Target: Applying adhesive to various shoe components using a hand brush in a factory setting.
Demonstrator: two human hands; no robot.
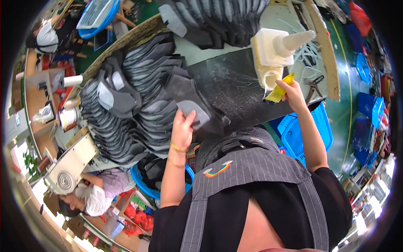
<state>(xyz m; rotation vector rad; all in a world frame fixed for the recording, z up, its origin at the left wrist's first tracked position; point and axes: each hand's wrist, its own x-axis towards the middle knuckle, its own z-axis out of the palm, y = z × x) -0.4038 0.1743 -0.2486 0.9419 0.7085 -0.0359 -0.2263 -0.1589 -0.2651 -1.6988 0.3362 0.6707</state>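
Observation:
My left hand [183, 132] pinches the near end of a black cut piece [189, 90] with a lighter grey patch, thumb on top. It looks like a shoe-upper part, and other dark pieces lie under its edge. In my right hand [294, 95] is a flat yellow strip [280, 89] with a dark lower tip, perhaps a glue applicator; its exact kind is unclear. The strip is beside the open mouth of a stained white plastic bottle [268, 77]. A white bottle with a cone nozzle [275, 44] stands just behind. Both are at the right end of a black work board [228, 82].
Overlapping rows of dark pieces [147, 80] cover the table's left side, with more [218, 21] at the back. Pliers-like cutters [312, 88] lie at the right. Blue baskets [321, 130] stand below the table. A person sits at a sewing machine [71, 164] at lower left.

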